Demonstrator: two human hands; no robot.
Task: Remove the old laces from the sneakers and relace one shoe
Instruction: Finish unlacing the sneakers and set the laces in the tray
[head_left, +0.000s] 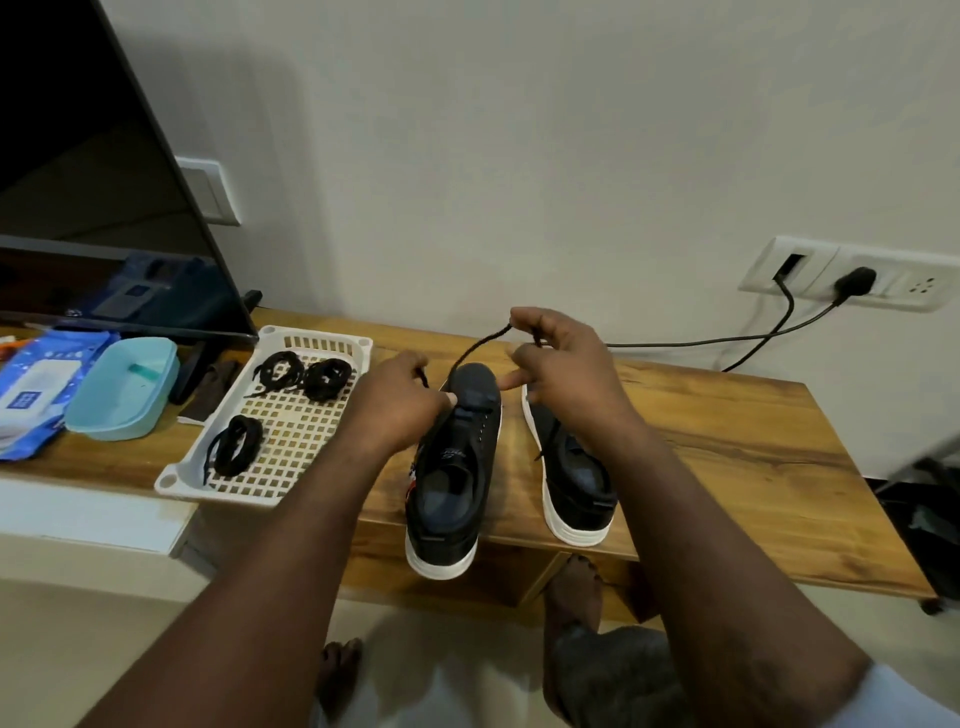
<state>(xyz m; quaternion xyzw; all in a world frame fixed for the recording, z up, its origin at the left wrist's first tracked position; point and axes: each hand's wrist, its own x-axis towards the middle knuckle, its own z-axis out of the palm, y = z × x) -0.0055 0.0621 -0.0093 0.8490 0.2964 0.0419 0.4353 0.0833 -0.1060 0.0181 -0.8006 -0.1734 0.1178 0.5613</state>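
Likely relacing: right hand pinches lace at sneaker's 12 o'clock; left hand pinches other end. Next: thread eyelets evenly.

Open tabletop lies right of centre, from the right-hand shoe to the table's end; a black cable runs along its back margin. Only a narrow strip separates that shoe from the centre shoe. Above the toes, the left hand and right hand pinch a lace, barring passage. At left, a white tray, teal tub and wipes pack crowd the surface under the screen.
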